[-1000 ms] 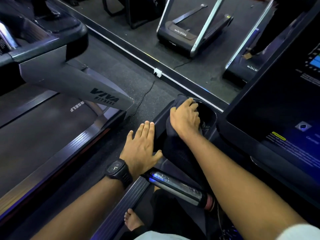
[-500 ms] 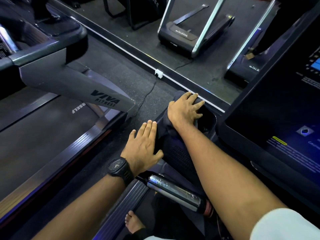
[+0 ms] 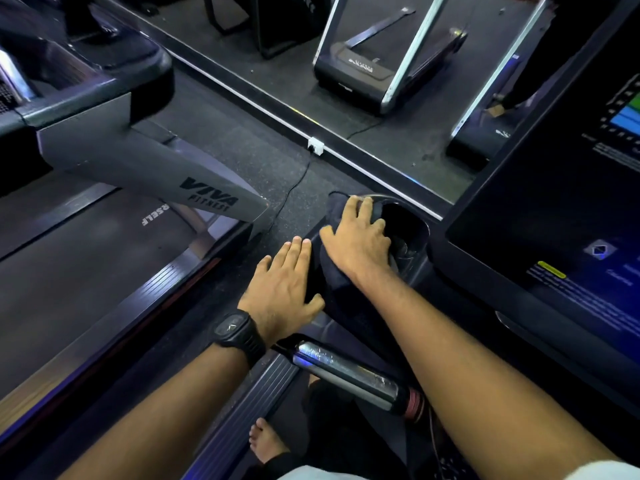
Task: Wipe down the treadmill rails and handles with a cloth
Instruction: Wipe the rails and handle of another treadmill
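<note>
A dark cloth (image 3: 334, 284) lies over the left arm of the treadmill console, beside the round cup holder (image 3: 410, 225). My right hand (image 3: 356, 239) presses on the cloth with fingers spread, its fingertips at the cup holder's rim. Just left of the cloth, my left hand (image 3: 280, 292), with a black watch on the wrist, rests flat on the outer edge of the same arm. A chrome handle (image 3: 346, 372) with a red end sticks out below both wrists. The ribbed side rail (image 3: 256, 401) runs down beneath it.
The big dark console screen (image 3: 571, 220) fills the right side. A neighbouring treadmill's belt (image 3: 86, 258) and its grey VIVA upright (image 3: 156, 171) stand on the left. A floor mirror (image 3: 381, 84) reflects machines ahead. My bare foot (image 3: 266, 445) is below.
My right hand has uncurled and slid the cloth a little along the cup holder's rim, and its fingers now lie spread. My left hand has stayed in place.
</note>
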The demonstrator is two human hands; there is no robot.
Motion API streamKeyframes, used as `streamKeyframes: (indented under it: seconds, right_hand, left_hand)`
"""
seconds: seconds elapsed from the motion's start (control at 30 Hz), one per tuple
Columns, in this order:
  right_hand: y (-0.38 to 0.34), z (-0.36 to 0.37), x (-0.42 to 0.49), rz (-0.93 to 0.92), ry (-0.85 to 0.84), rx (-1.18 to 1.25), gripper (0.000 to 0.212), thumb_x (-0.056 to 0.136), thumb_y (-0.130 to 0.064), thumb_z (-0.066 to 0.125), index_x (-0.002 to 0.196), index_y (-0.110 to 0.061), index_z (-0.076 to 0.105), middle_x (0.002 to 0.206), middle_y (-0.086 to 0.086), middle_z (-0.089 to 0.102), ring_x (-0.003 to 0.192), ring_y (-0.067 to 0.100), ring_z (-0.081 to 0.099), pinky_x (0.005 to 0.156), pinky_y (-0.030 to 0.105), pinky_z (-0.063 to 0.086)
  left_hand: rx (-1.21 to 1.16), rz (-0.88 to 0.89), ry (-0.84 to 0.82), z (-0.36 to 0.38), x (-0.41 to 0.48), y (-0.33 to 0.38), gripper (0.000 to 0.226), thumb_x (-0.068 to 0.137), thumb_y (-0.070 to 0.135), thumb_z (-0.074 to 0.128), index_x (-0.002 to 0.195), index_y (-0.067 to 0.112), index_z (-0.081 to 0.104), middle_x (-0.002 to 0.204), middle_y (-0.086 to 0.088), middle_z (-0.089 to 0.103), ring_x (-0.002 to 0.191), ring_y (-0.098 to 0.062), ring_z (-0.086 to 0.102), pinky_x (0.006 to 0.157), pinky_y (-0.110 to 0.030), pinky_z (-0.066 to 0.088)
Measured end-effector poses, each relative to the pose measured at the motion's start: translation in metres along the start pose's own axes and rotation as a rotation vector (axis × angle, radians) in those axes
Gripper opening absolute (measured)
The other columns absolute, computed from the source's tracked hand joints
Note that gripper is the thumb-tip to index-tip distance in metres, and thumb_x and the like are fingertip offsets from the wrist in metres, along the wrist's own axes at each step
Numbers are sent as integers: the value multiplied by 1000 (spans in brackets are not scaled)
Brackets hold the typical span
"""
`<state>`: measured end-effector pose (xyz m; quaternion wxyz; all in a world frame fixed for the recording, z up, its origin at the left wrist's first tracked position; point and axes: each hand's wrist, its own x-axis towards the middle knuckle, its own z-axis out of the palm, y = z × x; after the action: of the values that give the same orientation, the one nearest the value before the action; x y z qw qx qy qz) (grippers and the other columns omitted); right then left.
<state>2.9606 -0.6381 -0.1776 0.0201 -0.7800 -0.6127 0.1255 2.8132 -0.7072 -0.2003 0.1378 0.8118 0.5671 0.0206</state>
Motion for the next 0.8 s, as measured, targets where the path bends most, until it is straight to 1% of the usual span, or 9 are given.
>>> streamKeyframes:
  seconds: [0.07, 0.13, 0.27, 0.37, 0.5, 0.57, 0.67, 0.73, 0.8]
  right_hand:
    - [15, -5, -10, -158, -37, -79, 81, 96, -51, 50, 160, -16, 15, 168, 10, 11, 136, 46, 37, 101, 57, 42]
    - [31, -9, -19, -250, -56, -144, 81, 94, -50, 53, 160, -20, 16, 168, 6, 12, 134, 43, 42, 99, 55, 44]
    - [42, -3, -41, -290, 3, -320, 84, 91, -50, 54, 160, -21, 15, 169, 10, 14, 128, 41, 51, 95, 52, 48]
    - [44, -7, -41, -247, -15, -278, 80, 95, -49, 49, 160, -20, 15, 164, 16, 23, 127, 42, 52, 97, 51, 46]
    - [39, -17, -20, 1, -37, -43, 74, 99, -47, 40, 159, -11, 17, 146, 23, 45, 121, 46, 55, 97, 54, 45]
    - [35, -7, -34, -16, 11, -128, 76, 97, -48, 41, 158, -9, 20, 143, 23, 48, 118, 44, 57, 95, 54, 47]
    - [37, 6, -65, -75, 64, -328, 79, 94, -49, 48, 158, -10, 26, 152, 24, 42, 123, 41, 56, 98, 55, 46]
    - [39, 5, -65, -40, 56, -311, 78, 95, -51, 47, 158, -10, 26, 153, 24, 42, 126, 41, 54, 102, 57, 44]
    - [38, 1, -56, 40, 48, -238, 73, 98, -50, 42, 156, -8, 30, 147, 25, 46, 123, 43, 55, 103, 57, 43]
  left_hand:
    - [18, 9, 7, 0, -1, 0, 90, 91, 52, 40, 159, 10, 0, 168, -8, 4, 154, -20, 6, 123, -45, 18]
    - [19, 16, 8, 1, -2, -1, 90, 91, 52, 40, 159, 10, 1, 168, -8, 5, 154, -20, 6, 123, -45, 19]
    - [-7, 20, 19, 1, -2, -1, 89, 91, 51, 41, 159, 10, 3, 168, -8, 7, 154, -19, 8, 123, -43, 18]
    - [-4, 24, 24, 1, -4, -2, 88, 91, 50, 42, 159, 11, 3, 167, -7, 8, 154, -19, 9, 123, -43, 19]
    - [-1, 25, 34, 0, -3, -3, 89, 90, 50, 43, 159, 10, 5, 167, -8, 10, 153, -20, 10, 123, -43, 20]
    - [-5, 28, 25, 0, -4, -2, 88, 90, 49, 43, 159, 10, 5, 167, -9, 10, 153, -20, 11, 122, -43, 20]
    - [-13, 29, 30, 0, -5, -3, 88, 91, 49, 44, 159, 9, 6, 167, -9, 11, 153, -20, 11, 123, -43, 20]
    - [-17, 32, 34, 0, -4, -3, 88, 91, 49, 44, 159, 10, 6, 167, -9, 11, 153, -20, 12, 123, -43, 20]
    - [-16, 28, 38, 1, -4, -3, 87, 91, 49, 44, 159, 10, 6, 167, -9, 11, 153, -20, 12, 123, -43, 20]
